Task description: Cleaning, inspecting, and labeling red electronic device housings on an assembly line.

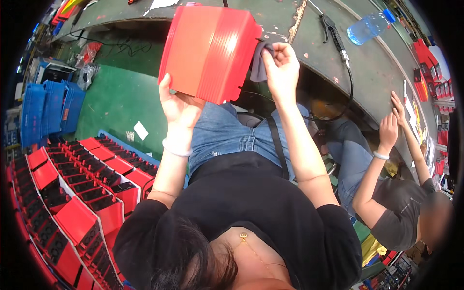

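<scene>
A grey-green workbench [372, 72] curves across the top and right of the frame, and below it on the left lies green floor [116, 104] with stacked blue crates [50, 108] at the far left edge. In the lower left, rows of red plastic cases [82, 193] with black compartmented insides stand packed side by side. Upper centre, a red ribbed plastic case [208, 50] is held up over the person's denim-clad lap. The left hand [179, 106] supports it from below, thumb up along its left edge and palm cupped under the bottom rim. The right hand [282, 65] pinches a small grey cloth [260, 63] against the case's right edge, fingers curled together. A co-worker's hands [394, 121] rest on the bench at right, what they touch being too small to tell. A black air gun [333, 34] with its hose lies on the bench at upper right, near a clear blue water bottle [369, 26] on its side.
</scene>
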`<state>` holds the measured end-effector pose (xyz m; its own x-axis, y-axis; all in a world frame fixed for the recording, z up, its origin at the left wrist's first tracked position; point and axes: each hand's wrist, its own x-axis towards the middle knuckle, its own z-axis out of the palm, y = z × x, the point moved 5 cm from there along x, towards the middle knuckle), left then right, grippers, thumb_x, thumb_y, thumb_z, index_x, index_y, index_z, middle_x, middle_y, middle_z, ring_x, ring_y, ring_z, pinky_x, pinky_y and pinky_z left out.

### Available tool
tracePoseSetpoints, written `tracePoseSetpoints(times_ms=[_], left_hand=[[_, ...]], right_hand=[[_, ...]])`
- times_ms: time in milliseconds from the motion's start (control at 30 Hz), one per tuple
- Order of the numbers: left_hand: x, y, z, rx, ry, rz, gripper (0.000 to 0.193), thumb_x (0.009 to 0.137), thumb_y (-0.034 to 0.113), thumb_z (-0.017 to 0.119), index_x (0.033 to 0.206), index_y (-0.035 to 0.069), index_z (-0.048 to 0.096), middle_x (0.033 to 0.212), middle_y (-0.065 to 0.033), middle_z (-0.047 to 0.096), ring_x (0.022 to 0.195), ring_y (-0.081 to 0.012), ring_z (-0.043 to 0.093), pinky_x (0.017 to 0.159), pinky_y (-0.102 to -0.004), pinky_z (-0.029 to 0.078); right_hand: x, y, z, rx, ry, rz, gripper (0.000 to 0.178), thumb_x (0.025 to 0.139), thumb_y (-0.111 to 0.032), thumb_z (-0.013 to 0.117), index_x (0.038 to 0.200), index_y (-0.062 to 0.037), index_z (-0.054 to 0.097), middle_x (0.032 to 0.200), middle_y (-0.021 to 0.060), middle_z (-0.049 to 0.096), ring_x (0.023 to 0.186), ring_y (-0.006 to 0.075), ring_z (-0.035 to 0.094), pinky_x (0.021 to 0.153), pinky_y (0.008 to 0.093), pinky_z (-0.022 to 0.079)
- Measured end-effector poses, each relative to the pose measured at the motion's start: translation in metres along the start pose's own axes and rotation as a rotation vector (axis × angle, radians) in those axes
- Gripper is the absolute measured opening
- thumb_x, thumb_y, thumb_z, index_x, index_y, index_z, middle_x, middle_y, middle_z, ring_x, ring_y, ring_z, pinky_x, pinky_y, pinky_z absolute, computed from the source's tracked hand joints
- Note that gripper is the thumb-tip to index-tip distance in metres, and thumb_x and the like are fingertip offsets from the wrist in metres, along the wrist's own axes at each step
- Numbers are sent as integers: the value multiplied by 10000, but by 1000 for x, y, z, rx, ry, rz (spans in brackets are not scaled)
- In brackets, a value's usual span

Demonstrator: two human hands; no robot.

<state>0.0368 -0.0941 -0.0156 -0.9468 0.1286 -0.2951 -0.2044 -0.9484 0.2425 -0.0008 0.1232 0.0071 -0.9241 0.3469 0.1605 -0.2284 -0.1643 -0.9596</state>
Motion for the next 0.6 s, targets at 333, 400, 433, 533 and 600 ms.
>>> tracePoseSetpoints(times_ms=[333,400,433,533,600], left_hand=[[10,13,17,-65,-146,11,516,793,324,651,1234,87,523,1254,-85,550,1146,-269,533,1003,-477,418],[13,14,15,-60,-129,56,537,776,310,672,1239,85,518,1261,-88,542,1152,-273,523,987,-474,426],[13,12,18,-57,-129,53,537,776,310,672,1239,85,518,1261,-88,542,1152,-273,523,987,-474,426],[14,13,24,5,-141,99,551,770,318,674,1244,87,512,1274,-87,531,1159,-279,510,981,-472,419],[16,17,28,65,-160,184,563,768,336,670,1250,92,507,1282,-84,523,1170,-280,495,999,-473,391]], right_hand=[[-20,4,38,1,-204,141,211,826,-1,602,999,-5,480,874,42,605,789,74,555,716,206,444],[-21,3,40,-156,-142,132,244,803,16,596,993,-7,445,851,44,611,775,72,553,692,209,447],[-23,6,41,-155,-139,133,244,803,16,596,993,-7,445,851,44,611,775,72,553,692,209,447],[-34,17,40,-97,-141,113,327,730,30,633,949,-27,397,690,42,581,641,66,526,583,226,426],[-52,29,47,-7,-153,154,331,717,46,624,945,-44,401,642,4,502,594,70,471,537,229,386]])
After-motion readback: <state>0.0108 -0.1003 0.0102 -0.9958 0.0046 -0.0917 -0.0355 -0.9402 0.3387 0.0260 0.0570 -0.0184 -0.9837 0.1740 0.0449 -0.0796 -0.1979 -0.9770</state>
